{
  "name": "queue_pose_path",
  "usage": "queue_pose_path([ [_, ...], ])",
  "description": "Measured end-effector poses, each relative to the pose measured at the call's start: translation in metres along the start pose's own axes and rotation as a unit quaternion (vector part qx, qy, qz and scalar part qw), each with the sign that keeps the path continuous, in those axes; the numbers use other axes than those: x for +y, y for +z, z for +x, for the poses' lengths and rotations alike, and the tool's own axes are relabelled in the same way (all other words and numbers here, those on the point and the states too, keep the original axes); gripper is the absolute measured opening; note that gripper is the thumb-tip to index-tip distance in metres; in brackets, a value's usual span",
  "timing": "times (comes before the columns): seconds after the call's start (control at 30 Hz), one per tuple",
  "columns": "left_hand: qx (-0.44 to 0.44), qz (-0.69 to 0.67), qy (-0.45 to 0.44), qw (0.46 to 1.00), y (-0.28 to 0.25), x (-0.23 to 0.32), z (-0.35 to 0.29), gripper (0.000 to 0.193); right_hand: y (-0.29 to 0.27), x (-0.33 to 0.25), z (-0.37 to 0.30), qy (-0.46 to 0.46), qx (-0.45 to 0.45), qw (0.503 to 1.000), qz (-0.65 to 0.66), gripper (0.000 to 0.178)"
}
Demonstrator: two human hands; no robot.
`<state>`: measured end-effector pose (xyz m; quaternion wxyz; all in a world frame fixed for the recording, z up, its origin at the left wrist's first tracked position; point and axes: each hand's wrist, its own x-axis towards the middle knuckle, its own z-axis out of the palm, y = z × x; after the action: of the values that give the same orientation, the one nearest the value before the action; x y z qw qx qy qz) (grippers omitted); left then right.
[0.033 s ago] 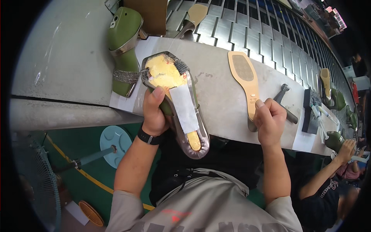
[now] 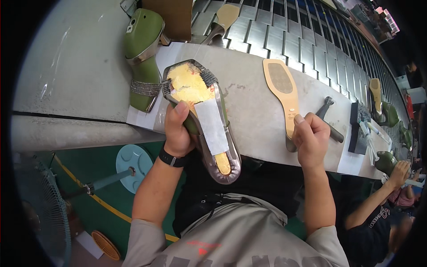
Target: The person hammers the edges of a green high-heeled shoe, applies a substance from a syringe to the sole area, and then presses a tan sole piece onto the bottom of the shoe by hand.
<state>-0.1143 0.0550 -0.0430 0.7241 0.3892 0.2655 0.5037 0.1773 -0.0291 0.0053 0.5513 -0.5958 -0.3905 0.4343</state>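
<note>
Nothing has visibly shifted since the earlier frame: both hands and the shoe parts keep their places. The left hand [image 2: 178,133] is closed around an upturned green shoe last wrapped in a silver upper [image 2: 209,120], thumb pressed near its yellow glued forepart, and holds it tilted over the front edge of the grey workbench [image 2: 249,107]. A white strip runs along the last's underside. The right hand [image 2: 310,140] is curled into a fist at the heel end of a tan flat insole board [image 2: 282,89] lying on the bench; whether it actually grips the board I cannot tell. Just beyond this hand lies a metal hammer [image 2: 330,118]. A second green last [image 2: 144,58] stands beside the held one.
</note>
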Motion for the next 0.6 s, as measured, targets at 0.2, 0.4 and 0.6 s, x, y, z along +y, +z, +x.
queue_pose_path([
  [0.2, 0.002, -0.013, -0.004, 1.000, 0.012, 0.008, -0.004, 0.096, -0.002, -0.001, 0.001, 0.007, 0.013, 1.000, 0.008, 0.039],
  [0.4, 0.003, 0.004, 0.016, 1.000, 0.010, 0.008, -0.004, 0.096, -0.002, 0.006, 0.001, -0.020, 0.009, 1.000, 0.000, 0.021],
  [0.6, 0.005, 0.005, 0.018, 1.000, 0.017, 0.006, 0.002, 0.100, -0.023, 0.021, -0.020, -0.249, 0.042, 0.918, -0.307, 0.017],
])
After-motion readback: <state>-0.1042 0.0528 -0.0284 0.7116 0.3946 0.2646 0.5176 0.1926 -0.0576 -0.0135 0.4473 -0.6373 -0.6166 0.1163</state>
